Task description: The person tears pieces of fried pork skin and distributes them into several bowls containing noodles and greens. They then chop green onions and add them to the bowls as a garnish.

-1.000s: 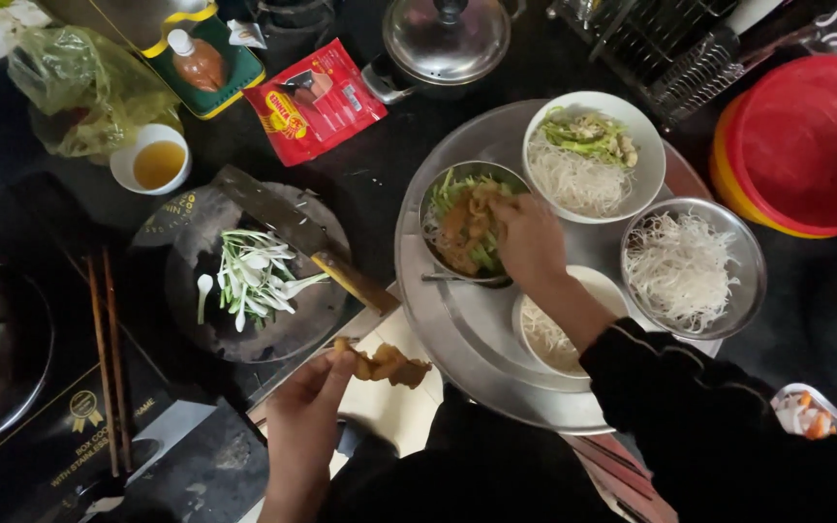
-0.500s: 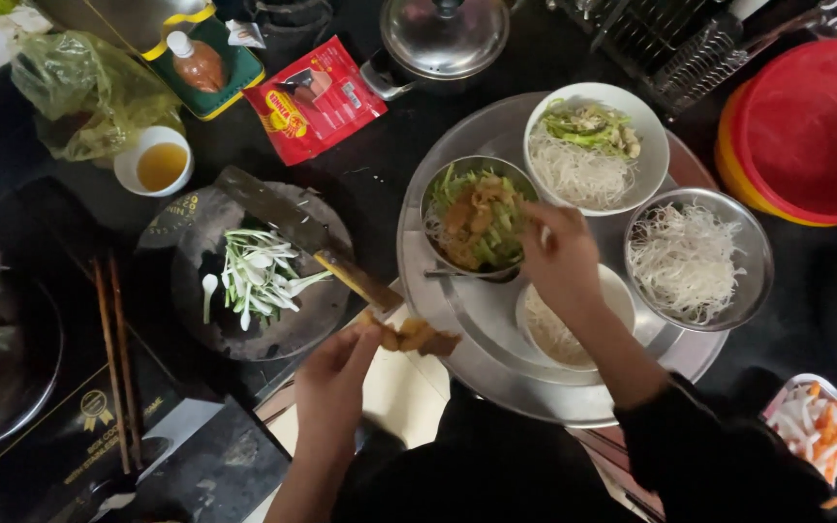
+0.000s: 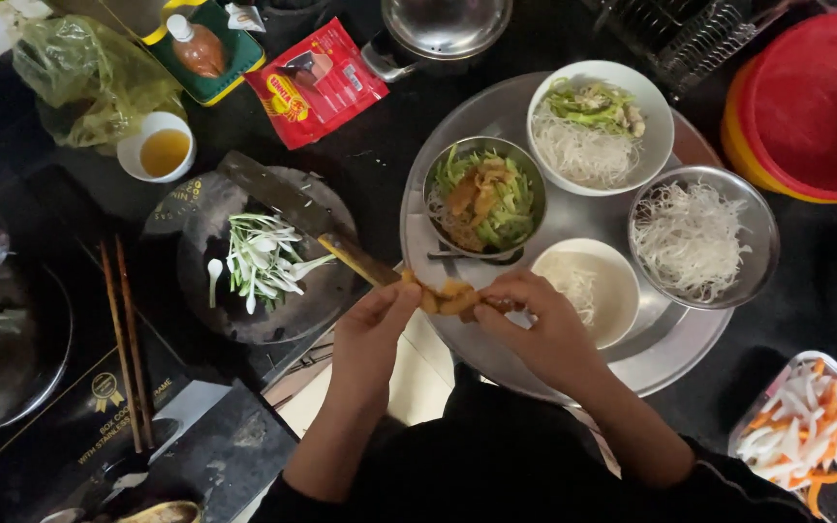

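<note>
Left hand and right hand meet fingertip to fingertip, each grip pinched closed, forearms angled inward.

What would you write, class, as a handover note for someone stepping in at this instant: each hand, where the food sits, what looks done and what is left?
Left hand and right hand: both pinch one golden fried piece above the near rim of the round tray.
Steel bowl: noodles, greens and fried strips already in.
White bowl: noodles and greens, no fried strips.
Near bowl: only a few noodles.
Far-right bowl: plain noodles.
Cleaver rests on the board with cut scallions.
</note>
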